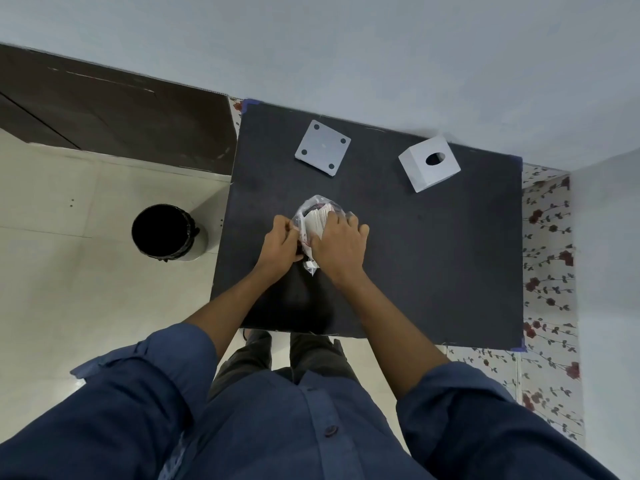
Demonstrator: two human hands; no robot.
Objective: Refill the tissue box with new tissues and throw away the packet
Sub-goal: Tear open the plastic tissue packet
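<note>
While both hands work at the middle of the dark counter (433,271), the clear plastic packet (313,209) lies between them with a white stack of tissues (316,220) showing through its open far end. Pinching the packet's left edge, the left hand (280,244) has its fingers closed on the plastic. Over the right side of the packet lies the right hand (341,244), fingers curled down on the plastic and the stack. Farther off, to the right, the white tissue box (428,164) stands tilted, its round hole facing up. Left of it lies the box's flat base (322,147). On the floor left of the counter stands a bin (168,232) with a black liner.
</note>
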